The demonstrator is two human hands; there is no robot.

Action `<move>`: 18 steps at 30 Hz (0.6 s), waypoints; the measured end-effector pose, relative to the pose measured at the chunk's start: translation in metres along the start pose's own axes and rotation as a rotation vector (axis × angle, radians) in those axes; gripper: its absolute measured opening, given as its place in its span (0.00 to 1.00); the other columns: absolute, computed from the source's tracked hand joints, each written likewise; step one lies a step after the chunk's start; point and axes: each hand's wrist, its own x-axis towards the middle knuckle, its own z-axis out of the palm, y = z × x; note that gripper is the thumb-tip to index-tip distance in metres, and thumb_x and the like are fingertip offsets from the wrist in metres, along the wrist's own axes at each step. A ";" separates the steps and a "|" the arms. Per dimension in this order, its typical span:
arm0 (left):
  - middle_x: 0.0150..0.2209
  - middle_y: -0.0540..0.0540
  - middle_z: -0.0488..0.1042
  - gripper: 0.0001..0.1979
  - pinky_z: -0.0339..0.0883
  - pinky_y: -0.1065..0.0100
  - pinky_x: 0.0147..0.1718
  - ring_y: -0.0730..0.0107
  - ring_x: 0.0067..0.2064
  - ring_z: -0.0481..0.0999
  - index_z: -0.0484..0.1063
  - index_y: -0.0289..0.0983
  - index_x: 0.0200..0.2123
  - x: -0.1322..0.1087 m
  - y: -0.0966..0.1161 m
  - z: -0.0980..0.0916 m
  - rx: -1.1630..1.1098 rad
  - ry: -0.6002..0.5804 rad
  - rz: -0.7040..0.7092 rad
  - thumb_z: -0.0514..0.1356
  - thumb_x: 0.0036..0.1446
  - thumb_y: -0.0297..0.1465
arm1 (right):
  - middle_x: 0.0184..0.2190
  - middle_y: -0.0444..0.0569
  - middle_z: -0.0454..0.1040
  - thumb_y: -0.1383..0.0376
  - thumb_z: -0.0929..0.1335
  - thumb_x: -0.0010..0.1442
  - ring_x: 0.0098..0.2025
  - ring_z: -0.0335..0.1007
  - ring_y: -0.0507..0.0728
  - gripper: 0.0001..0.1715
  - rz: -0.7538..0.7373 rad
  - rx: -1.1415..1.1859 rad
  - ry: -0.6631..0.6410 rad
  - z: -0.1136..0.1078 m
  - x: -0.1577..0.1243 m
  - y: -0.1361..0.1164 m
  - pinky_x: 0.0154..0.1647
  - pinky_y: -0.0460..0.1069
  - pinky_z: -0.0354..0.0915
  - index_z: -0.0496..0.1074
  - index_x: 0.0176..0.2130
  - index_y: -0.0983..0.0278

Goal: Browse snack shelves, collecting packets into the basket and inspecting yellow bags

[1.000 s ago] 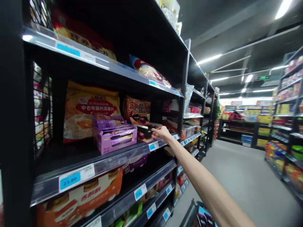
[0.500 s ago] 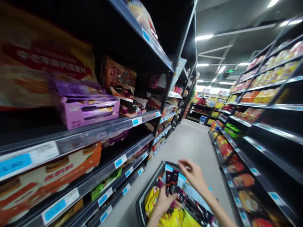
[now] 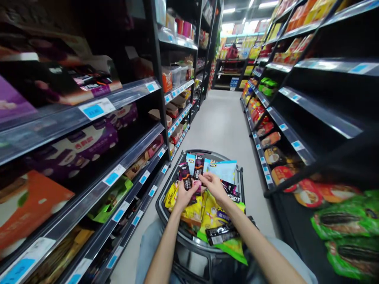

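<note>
Over the shopping basket in front of me, my left hand is closed around a small dark snack packet. My right hand pinches a second dark packet right beside it, the two hands close together. The basket is full of yellow bags, a pale blue packet and another dark packet lying near its front rim.
Black store shelving lines both sides of the aisle: purple and orange boxes on the left racks, green packets and bowls on the right. The grey floor runs ahead to more shelves at the far end.
A second ago my right hand was reaching to a dark box on the left shelf. It has come back down to the basket, and my view has dropped; both hands now hold packets.
</note>
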 end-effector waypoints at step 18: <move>0.39 0.45 0.79 0.25 0.79 0.69 0.27 0.64 0.35 0.82 0.71 0.35 0.42 -0.002 -0.002 0.008 -0.243 0.012 -0.139 0.76 0.45 0.39 | 0.24 0.42 0.76 0.45 0.81 0.35 0.27 0.69 0.52 0.38 0.094 0.203 0.030 -0.003 0.013 -0.012 0.32 0.48 0.64 0.71 0.38 0.63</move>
